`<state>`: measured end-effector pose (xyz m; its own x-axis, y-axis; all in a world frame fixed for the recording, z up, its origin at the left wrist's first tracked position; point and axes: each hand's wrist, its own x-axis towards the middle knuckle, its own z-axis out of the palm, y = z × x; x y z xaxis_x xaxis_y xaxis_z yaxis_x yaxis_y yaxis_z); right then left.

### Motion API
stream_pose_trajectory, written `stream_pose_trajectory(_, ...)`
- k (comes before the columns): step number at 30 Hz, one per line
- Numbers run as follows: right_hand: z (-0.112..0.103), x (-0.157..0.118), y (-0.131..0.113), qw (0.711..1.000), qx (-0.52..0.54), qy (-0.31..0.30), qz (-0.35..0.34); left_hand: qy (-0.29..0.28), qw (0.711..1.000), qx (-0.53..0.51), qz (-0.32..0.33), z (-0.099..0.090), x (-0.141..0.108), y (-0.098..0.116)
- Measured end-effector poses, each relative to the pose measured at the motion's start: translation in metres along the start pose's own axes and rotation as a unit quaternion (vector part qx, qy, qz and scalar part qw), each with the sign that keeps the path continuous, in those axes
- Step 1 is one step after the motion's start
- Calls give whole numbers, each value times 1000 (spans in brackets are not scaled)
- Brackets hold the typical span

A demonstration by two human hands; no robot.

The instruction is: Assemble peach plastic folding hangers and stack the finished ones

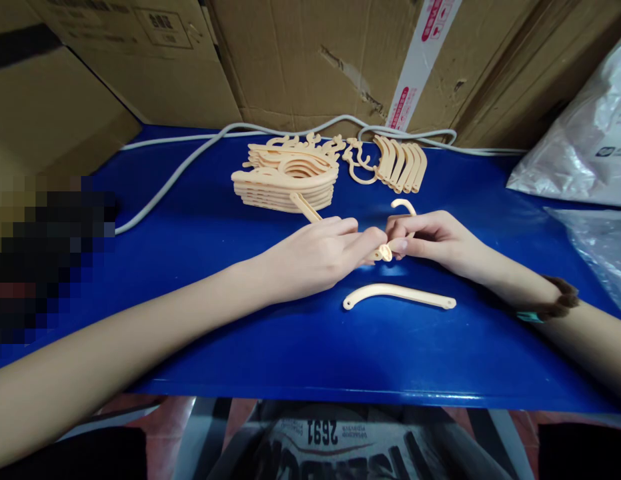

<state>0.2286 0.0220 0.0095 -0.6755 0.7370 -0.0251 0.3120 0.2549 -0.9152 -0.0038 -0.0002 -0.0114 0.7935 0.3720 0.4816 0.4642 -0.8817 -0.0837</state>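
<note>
Blue glossy tabletop (270,353) stretching broadly to front edge (340,396), with channelled cream plastic bar (307,209) and cream plastic hook (404,203) pinched above it in fingertips (399,246) of palm-down left hand (323,257) and sideways-turned right hand (435,240), behind loose curved cream plastic bar (400,291).

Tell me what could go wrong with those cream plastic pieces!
The curved cream plastic hook might slip from the right hand's pinch. The slim cream plastic bar in the left hand might knock the layered cream plastic stack just behind it. Either hand might bump the loose, curved cream plastic piece lying close by.
</note>
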Motion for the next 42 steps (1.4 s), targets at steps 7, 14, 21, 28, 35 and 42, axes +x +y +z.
stream_pose_trajectory(7,0,1,3,999,-26,2,-19,-16,1000,8,13,-4,2,-2)
stream_pose_trajectory(14,1,1,5,999,-35,3,-18,-20,1000,9,20,-3,2,-2)
stream_pose_trajectory(21,1,0,2,999,-39,9,3,-36,999,20,7,-2,2,-1)
stream_pose_trajectory(28,2,0,4,999,-41,14,6,-16,1000,15,1,1,2,0)
stream_pose_trajectory(35,2,-1,3,999,-34,12,-1,-7,1000,9,2,1,2,0)
stream_pose_trajectory(42,2,0,3,999,-41,13,7,-4,1000,24,7,2,1,-1)
